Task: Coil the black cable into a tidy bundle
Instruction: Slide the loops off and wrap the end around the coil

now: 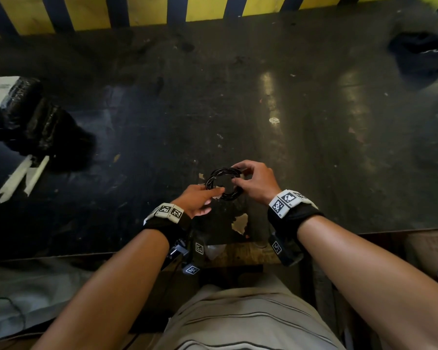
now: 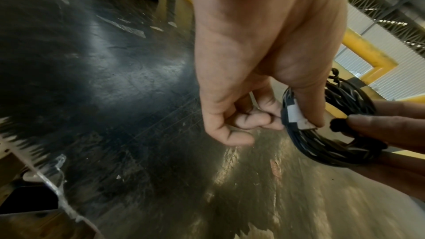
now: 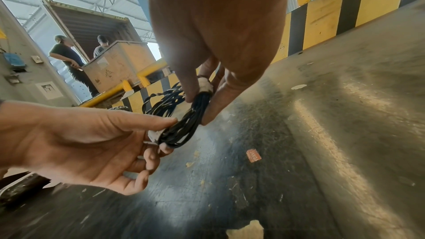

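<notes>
2 hands pinch black cable (image 1: 223, 184), small round coil, white-taped.

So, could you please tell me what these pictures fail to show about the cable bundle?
- Cable coil, head view: too small to count the loops.
- White tag, left wrist view: the left hand half covers it; no print is readable.
- Cable ends, right wrist view: hidden behind the right hand.

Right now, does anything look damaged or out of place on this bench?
Yes. The table coating is chipped near its front edge, below the black cable coil, baring pale patches, and scraps litter it.
</notes>
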Tool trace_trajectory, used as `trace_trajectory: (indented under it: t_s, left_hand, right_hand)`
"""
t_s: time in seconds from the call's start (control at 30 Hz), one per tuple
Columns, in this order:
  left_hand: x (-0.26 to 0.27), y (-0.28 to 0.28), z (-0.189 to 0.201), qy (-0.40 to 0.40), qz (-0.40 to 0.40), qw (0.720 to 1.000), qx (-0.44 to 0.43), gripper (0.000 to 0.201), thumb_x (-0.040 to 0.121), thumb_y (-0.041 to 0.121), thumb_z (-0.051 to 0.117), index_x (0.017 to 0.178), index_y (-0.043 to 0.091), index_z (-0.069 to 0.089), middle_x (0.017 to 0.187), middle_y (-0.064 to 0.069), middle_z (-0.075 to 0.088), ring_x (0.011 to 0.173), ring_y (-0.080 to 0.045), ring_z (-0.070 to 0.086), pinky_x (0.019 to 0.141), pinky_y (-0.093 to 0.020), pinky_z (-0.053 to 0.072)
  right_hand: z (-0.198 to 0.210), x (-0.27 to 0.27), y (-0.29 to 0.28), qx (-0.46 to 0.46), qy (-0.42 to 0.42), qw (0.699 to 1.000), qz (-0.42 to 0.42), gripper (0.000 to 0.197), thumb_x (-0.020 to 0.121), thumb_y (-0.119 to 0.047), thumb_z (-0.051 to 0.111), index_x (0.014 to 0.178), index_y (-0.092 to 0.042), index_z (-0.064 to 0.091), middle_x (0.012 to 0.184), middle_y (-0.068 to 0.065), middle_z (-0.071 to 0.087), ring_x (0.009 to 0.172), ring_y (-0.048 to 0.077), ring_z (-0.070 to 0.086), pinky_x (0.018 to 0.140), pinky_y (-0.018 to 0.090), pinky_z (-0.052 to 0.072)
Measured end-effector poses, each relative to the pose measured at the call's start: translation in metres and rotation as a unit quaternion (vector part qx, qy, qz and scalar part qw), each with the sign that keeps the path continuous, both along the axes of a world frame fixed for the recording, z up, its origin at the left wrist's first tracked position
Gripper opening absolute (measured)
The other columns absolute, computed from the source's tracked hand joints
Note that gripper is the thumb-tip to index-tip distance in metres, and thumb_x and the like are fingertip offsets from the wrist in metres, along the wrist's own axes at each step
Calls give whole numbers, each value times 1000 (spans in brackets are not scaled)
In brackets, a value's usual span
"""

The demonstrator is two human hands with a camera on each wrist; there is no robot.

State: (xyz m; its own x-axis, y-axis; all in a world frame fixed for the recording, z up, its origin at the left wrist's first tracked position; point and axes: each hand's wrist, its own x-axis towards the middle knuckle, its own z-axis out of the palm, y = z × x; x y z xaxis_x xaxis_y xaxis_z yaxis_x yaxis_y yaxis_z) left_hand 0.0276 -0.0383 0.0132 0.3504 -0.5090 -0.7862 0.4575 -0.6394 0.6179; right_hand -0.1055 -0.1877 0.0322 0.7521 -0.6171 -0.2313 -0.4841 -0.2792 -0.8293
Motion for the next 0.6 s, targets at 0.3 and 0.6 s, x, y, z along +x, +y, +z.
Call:
trace_trajectory:
  t_s: [0.3, 0.6]
  left_hand:
    - [-8, -15, 6, -85, 21, 996, 28, 27, 87, 31, 74, 109, 16, 70, 95, -1, 68, 82, -11, 62, 60, -23, 47]
    - [6, -11, 27, -191, -28, 981, -20, 40, 90, 52, 63, 122, 28, 60, 112, 7, 63, 101, -13, 63, 73, -29, 50]
  right_hand:
    - [-5, -1, -3, -12, 6, 1000, 3, 31, 82, -17, 79, 111, -25, 71, 104, -7, 68, 99, 11, 62, 82, 27, 48]
    - [5, 20, -42, -22, 13, 999, -25, 34, 85, -17, 76, 118, -20, 68, 103, -5, 65, 93, 13, 62, 78, 15, 54]
